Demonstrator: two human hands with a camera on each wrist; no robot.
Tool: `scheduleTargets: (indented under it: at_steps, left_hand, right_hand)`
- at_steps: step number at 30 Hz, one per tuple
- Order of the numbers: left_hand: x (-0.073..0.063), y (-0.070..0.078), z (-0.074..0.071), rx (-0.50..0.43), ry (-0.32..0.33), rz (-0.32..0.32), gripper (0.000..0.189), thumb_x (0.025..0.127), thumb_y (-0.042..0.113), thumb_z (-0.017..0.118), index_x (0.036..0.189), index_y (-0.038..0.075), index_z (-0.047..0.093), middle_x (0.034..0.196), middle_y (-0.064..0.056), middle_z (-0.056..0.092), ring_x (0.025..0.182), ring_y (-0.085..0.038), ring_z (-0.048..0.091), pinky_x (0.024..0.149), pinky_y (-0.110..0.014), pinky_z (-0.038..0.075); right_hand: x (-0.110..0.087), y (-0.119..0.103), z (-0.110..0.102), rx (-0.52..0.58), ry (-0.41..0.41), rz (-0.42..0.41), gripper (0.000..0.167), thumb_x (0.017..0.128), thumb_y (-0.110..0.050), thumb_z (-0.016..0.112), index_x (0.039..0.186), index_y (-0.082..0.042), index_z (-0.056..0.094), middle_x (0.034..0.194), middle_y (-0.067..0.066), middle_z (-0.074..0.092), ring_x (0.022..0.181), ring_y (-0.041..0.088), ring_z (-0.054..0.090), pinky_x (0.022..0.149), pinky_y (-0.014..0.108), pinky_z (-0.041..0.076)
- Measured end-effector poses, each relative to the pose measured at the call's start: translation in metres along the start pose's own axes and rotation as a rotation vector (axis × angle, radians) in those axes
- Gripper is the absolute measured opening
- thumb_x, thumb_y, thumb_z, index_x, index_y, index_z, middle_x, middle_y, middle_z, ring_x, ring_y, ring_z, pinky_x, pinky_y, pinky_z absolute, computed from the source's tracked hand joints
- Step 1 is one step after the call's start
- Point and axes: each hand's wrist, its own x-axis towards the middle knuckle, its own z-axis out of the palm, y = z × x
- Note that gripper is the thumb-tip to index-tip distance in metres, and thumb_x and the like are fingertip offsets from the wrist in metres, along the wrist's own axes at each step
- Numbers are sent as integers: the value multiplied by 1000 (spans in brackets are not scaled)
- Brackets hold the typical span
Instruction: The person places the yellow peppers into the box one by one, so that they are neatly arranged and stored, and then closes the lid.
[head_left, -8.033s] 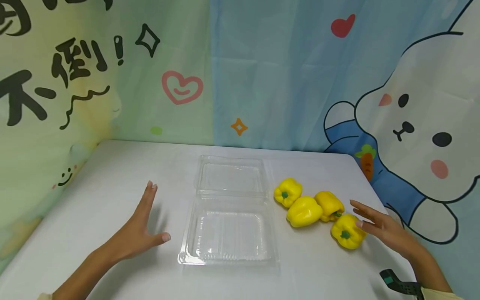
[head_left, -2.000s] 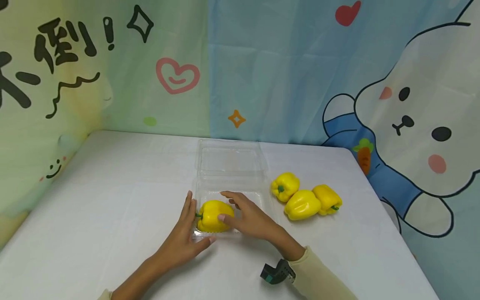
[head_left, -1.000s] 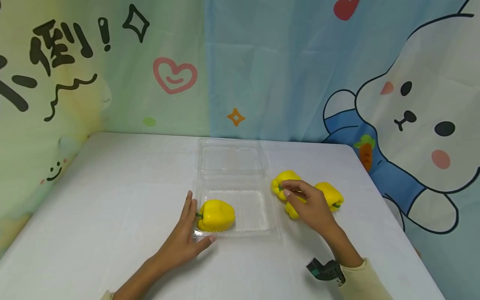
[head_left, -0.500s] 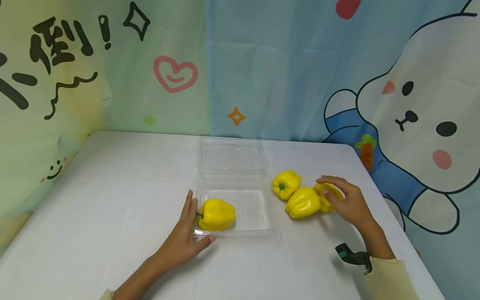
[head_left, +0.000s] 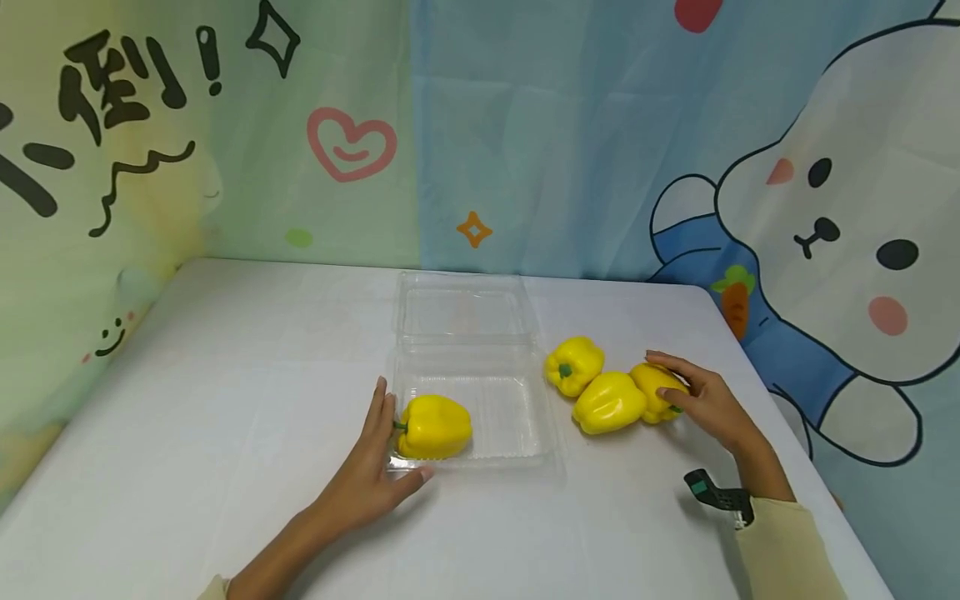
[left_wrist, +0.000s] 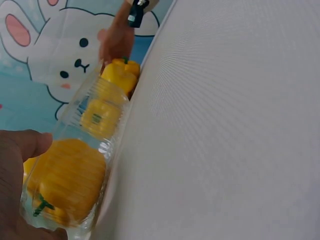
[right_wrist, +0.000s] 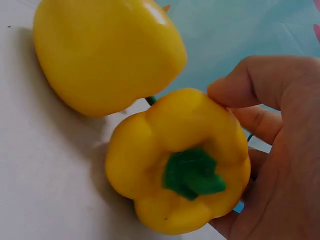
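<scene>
A clear plastic clamshell box (head_left: 510, 421) lies opened flat on the white table, its lid toward the back. One yellow bell pepper (head_left: 437, 427) lies on its side in the box's front left, green stem to the left. My left hand (head_left: 363, 475) rests against that front left corner, fingers straight along the side and thumb by the front edge. To the right of the box, my right hand (head_left: 705, 400) grips the rightmost yellow bell pepper (head_left: 649, 390), thumb and fingers at its sides. The right wrist view shows this pepper's green stem (right_wrist: 192, 172) facing the camera.
Two more yellow bell peppers stand close by: one (head_left: 574, 367) near the box's right side, another (head_left: 609, 404) touching the gripped one. A printed curtain (head_left: 525, 167) hangs behind the white table (head_left: 225, 375).
The pepper at the far right earlier is now in the box. My right hand went from the box over the other peppers to the rightmost one and closed on it. My left hand stays put lately.
</scene>
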Motion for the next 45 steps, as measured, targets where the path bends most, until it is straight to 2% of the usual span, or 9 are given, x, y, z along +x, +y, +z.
scheduleTargets:
  at_steps: [6,13,16,21,26,30,33,37,45]
  left_hand:
    - [0,-1,1,-23,-4,-1,108,86,44,73,151,-9,5,161,-3,-18,146,-29,2,112,-55,17]
    - [-1,-1,0,-19,-3,7,108,86,44,72,151,-9,5,161,-5,-17,146,-29,2,112,-54,18]
    - [-2,0,-1,-13,-2,6,108,85,43,73,151,-9,5,161,-4,-17,146,-29,3,111,-54,18]
    - [-2,0,-2,-7,-4,1,107,85,43,73,151,-8,5,161,-6,-15,147,-28,3,112,-54,18]
    - [-2,-1,-1,-6,0,0,108,85,43,73,152,-8,5,161,-6,-15,147,-28,3,112,-53,18]
    - [-2,-2,0,-16,6,6,107,86,43,72,152,-8,5,161,-2,-17,146,-28,4,112,-53,19]
    - [-1,-3,0,-22,7,10,107,86,43,72,152,-8,4,161,-2,-17,146,-29,4,112,-54,19]
    - [-1,-3,0,-19,5,7,108,86,44,72,152,-8,4,161,-3,-17,147,-28,3,112,-54,18]
    - [-1,-4,0,-13,3,9,107,86,44,72,151,-8,5,161,-2,-17,147,-28,3,112,-53,19]
  right_hand:
    - [0,-12,-9,-59,-43,109,45,96,-2,49,141,2,47,144,25,43,135,44,31,102,67,28]
    - [-10,-10,-18,-146,-96,192,59,99,-18,56,150,-2,32,145,28,39,127,45,35,97,59,35]
    - [-12,-8,-19,-190,-114,284,68,98,-33,57,152,-4,28,143,32,36,122,48,35,91,68,35]
    - [-15,12,-22,-284,-88,429,81,93,-59,53,151,-8,30,134,34,40,113,47,41,79,61,46]
    - [-16,27,-19,-192,-13,356,76,95,-55,54,156,-24,23,153,26,26,129,52,31,91,73,34]
    - [-14,26,-14,-172,39,260,58,98,-46,54,147,-17,45,151,19,36,134,47,30,98,70,30]
    - [-12,31,-13,-231,57,258,60,97,-54,48,142,-15,52,145,18,45,132,44,35,98,66,34]
    - [-13,38,-13,-305,22,265,64,95,-61,46,147,-23,45,147,18,42,133,44,35,97,66,36]
    - [-25,7,-8,-265,-47,255,75,92,-34,67,154,-16,29,153,26,28,134,50,27,98,66,32]
